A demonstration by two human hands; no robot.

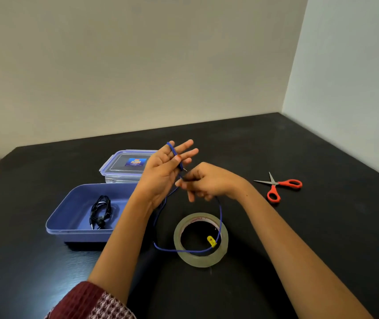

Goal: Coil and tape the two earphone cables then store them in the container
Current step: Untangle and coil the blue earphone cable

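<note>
Above the tape, my left hand thumb-pins the cable, right hand pinching it; slack draped over tape may snag.

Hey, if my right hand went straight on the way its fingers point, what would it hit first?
Probably your left hand: the right hand, pinching the blue cable, points left at its palm, though depth is unclear.

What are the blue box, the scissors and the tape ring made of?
The blue container looks like smooth, slightly see-through plastic with a soft sheen. The scissors seem to have shiny grey metal blades and glossy red plastic handles. The tape roll looks like clear glossy film wound in layers; its core material is unclear.
</note>
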